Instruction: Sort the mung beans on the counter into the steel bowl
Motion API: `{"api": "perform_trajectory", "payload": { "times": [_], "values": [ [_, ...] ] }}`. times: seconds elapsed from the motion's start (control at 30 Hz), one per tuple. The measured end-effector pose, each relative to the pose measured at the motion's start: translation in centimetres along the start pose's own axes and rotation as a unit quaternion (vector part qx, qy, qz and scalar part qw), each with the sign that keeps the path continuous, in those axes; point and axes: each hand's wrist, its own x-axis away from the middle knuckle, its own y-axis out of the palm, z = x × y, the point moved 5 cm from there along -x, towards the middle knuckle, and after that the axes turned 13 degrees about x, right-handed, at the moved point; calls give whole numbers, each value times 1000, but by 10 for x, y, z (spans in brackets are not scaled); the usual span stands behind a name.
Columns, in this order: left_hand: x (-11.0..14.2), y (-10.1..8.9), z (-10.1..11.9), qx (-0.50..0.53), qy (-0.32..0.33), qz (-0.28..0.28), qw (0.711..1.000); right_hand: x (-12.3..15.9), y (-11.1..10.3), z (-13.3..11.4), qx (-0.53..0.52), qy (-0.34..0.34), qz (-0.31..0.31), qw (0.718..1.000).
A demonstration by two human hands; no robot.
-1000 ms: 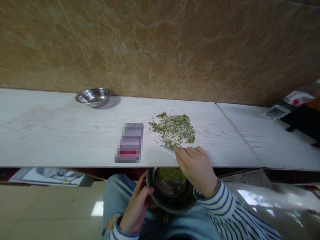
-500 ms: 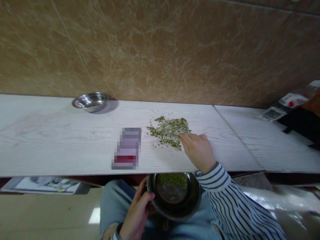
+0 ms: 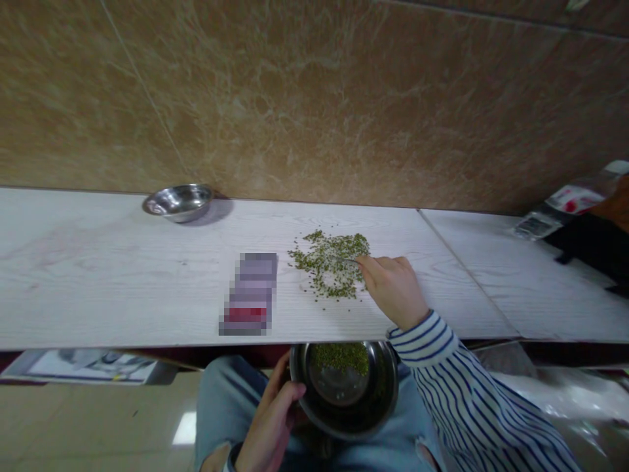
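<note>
A pile of small green beans (image 3: 330,264) lies on the white wooden tabletop (image 3: 122,282). My right hand (image 3: 393,288) rests on the table at the pile's right edge, pinching a thin pale flat tool (image 3: 344,260) whose tip lies in the beans. Below the table's front edge, my left hand (image 3: 272,416) grips the left rim of a steel bowl (image 3: 344,390) resting on my lap. Some green beans lie at the far side of that bowl.
A second, shallow steel bowl (image 3: 179,202) stands at the back of the table by the brown marble wall. A pixelated flat rectangle (image 3: 249,294) lies left of the beans. Plastic packets (image 3: 565,206) and a dark object are at the far right.
My right hand moved from the table's front edge back up into the bean pile with the tool. The pile looks smaller and the held bowl sits slightly lower in view.
</note>
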Motion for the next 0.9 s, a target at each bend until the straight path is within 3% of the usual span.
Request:
{"api": "perform_trajectory", "payload": {
  "times": [0.17,0.3,0.5,0.9],
  "values": [
    [-1,-3,0,11,7,-9,1000,-38,15,-9,14,-16,-17,1000],
    [-3,-6,1,2,-7,-22,1000,-47,17,-24,20,-65,-43,997],
    [-3,-7,3,0,1,-23,1000,-30,7,-30,-1,-111,-61,992],
    [1,-2,3,3,5,-30,1000,13,-16,-18,-31,-161,-25,986]
  ]
}}
